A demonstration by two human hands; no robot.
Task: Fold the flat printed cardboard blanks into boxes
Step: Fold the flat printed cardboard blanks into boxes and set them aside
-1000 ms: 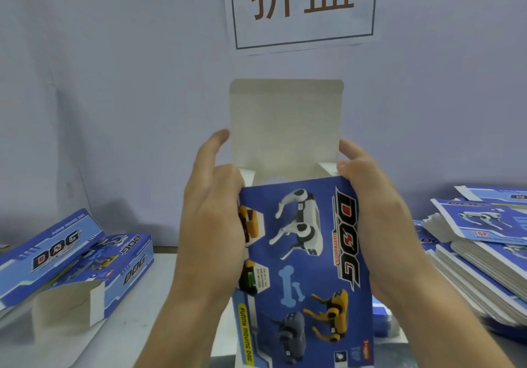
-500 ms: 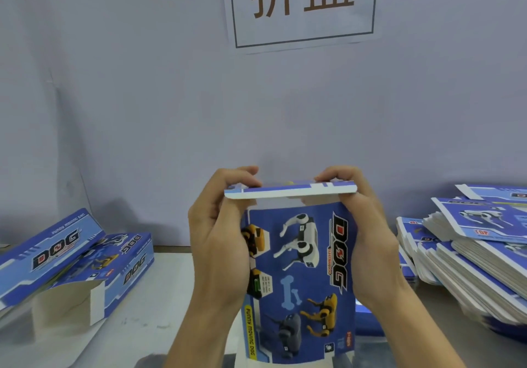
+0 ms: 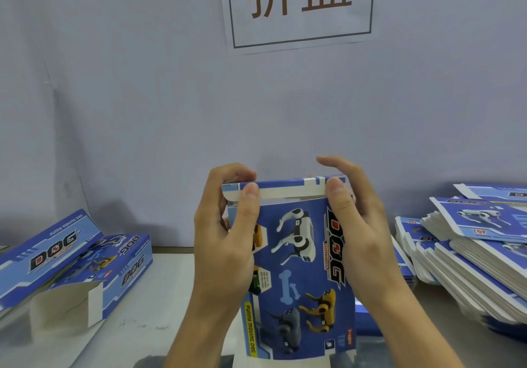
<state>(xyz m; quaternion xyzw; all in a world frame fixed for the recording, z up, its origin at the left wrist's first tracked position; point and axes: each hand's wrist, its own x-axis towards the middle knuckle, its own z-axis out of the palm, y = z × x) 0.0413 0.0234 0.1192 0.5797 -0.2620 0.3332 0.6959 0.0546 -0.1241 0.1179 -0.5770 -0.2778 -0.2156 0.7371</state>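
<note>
A pale table (image 3: 176, 296) carries the work: along its right edge sits a stack of flat printed blanks (image 3: 467, 270), within reach for the next pick, and at the left edge lie 2 folded boxes (image 3: 71, 262), one with an end flap hanging open. Above the table's near middle, the box in progress (image 3: 299, 276) is held upright, printed dog face toward the person. The left hand (image 3: 225, 239) and right hand (image 3: 359, 233) clasp its 2 sides, fingers curled behind, thumbs pressing the top flap (image 3: 285, 189) down, likely to tuck its tab into the opening and close this end.
</note>
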